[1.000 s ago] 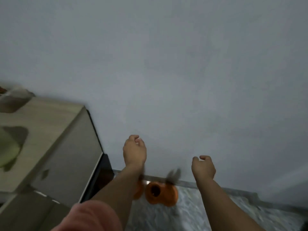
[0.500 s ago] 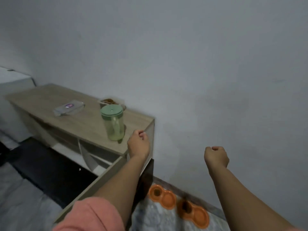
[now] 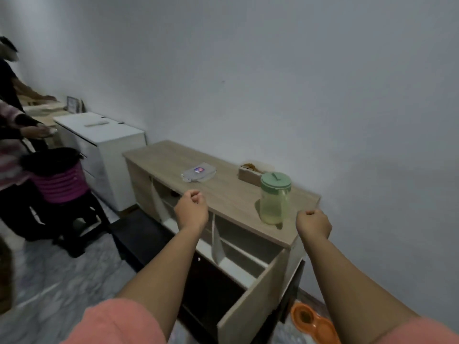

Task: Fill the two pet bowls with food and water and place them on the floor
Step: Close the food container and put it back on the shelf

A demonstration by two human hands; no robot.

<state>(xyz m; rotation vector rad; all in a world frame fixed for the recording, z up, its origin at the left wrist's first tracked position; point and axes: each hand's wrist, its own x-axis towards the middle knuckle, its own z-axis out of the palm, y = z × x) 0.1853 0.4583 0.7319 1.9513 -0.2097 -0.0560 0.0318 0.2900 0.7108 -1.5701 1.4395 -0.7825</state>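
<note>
I see a wooden desk [image 3: 223,192] against the grey wall [image 3: 273,70], its open compartments facing me. A flat clear pouch [image 3: 198,172] with a small coloured mark lies on its top. Left of the desk stands a white cabinet [image 3: 104,145] with a small framed picture [image 3: 72,104] beyond it. At the far left, a black basin [image 3: 49,158] sits on a magenta ribbed tub [image 3: 62,184], upon a dark stool [image 3: 79,229]. Two people's arms reach in there, one in a striped sleeve [image 3: 10,115].
</note>
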